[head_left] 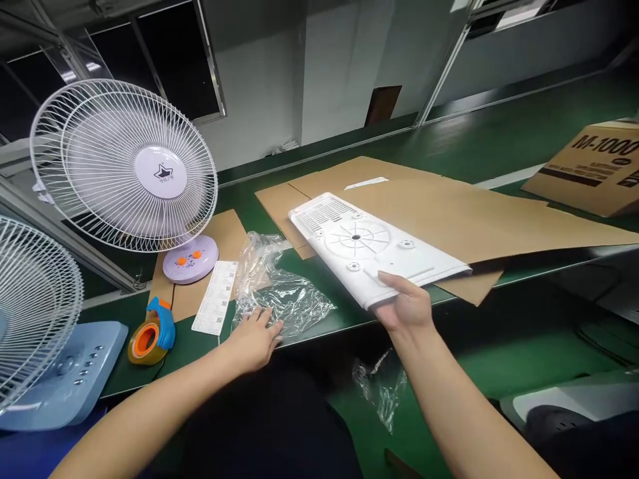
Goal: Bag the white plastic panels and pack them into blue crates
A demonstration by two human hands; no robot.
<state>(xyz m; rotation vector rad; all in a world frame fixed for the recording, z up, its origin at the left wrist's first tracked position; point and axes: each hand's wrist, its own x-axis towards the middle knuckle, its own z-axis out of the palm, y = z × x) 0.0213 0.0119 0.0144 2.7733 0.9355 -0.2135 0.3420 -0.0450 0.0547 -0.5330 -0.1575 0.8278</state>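
Note:
My right hand (408, 303) grips the near edge of a white plastic panel (369, 256), thumb on top and fingers underneath. The panel has vent slots at its far end, a round ribbed pattern around a central hole, and several small screw bosses. It is tilted, held over the table edge and flat cardboard. My left hand (255, 339) rests with spread fingers on the near side of a crumpled clear plastic bag (294, 296). Beside that bag lies a printed paper sheet (215, 297).
A lilac fan (160, 171) stands at the left, a blue fan (62, 372) nearer me. A tape dispenser (152, 332) sits between them and the bag. Flattened cardboard (429, 206) covers the table's middle, with a printed carton (589, 166) at right. Another plastic bag (382, 389) hangs below the edge.

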